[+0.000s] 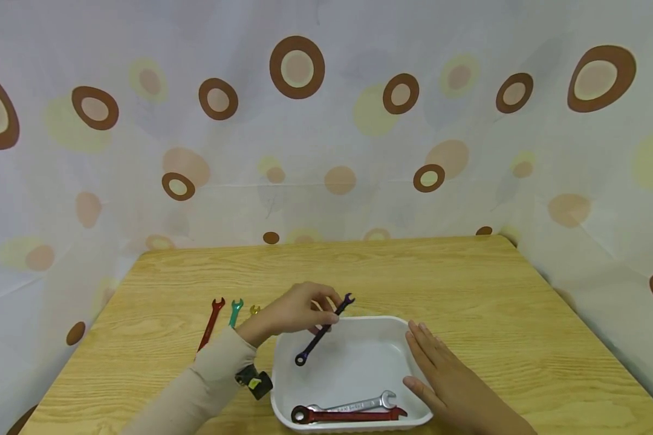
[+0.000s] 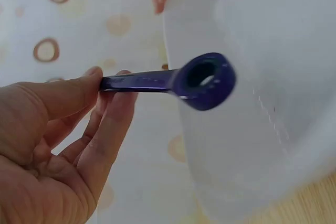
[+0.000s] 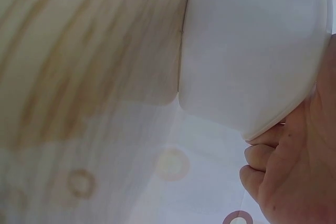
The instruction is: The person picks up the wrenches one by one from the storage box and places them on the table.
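Note:
In my left hand (image 1: 299, 308) I pinch a dark purple combination wrench (image 1: 318, 338) between thumb and fingers. It hangs tilted above the left part of a white plastic basin (image 1: 359, 365), open-end jaws up. In the left wrist view its ring end (image 2: 224, 90) points away from the fingers. My right hand (image 1: 448, 374) lies along the basin's right rim with fingers straight; in the right wrist view the fingers (image 3: 257, 156) touch the basin's outer edge. Inside the basin, a silver wrench (image 1: 367, 403) and a red wrench (image 1: 359, 416) lie together near the front wall.
Left of the basin, a red wrench (image 1: 211, 323), a green wrench (image 1: 236, 311) and a yellow wrench (image 1: 254, 310) lie on the wooden table (image 1: 413, 272), partly hidden by my left arm. Behind the table hangs a patterned white cloth (image 1: 337, 139).

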`<state>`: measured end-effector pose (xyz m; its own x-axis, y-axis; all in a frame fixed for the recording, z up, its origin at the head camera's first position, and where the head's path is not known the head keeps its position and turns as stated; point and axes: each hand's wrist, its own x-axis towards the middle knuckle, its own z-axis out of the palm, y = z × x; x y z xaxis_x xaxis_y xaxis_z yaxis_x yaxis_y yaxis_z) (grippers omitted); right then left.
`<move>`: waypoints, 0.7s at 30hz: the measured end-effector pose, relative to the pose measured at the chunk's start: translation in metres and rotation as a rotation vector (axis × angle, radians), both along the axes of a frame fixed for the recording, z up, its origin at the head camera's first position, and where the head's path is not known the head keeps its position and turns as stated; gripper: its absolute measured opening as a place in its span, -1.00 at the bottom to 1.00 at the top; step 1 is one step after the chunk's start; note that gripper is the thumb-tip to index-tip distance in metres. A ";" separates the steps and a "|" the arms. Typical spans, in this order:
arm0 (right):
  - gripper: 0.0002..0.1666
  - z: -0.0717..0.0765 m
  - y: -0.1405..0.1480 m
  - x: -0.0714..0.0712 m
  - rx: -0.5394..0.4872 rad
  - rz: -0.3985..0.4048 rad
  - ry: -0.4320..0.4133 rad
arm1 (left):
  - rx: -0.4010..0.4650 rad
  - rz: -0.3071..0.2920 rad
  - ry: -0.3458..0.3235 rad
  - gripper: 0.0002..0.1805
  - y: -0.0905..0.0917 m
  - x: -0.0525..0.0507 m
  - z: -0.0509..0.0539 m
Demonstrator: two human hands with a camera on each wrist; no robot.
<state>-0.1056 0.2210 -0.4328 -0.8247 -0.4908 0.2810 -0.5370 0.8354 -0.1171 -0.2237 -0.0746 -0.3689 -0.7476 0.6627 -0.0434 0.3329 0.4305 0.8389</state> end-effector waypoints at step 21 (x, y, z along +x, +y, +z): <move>-0.22 0.001 0.000 0.003 -0.003 0.001 -0.006 | 0.076 0.520 -0.089 -0.61 -0.157 -0.004 -0.009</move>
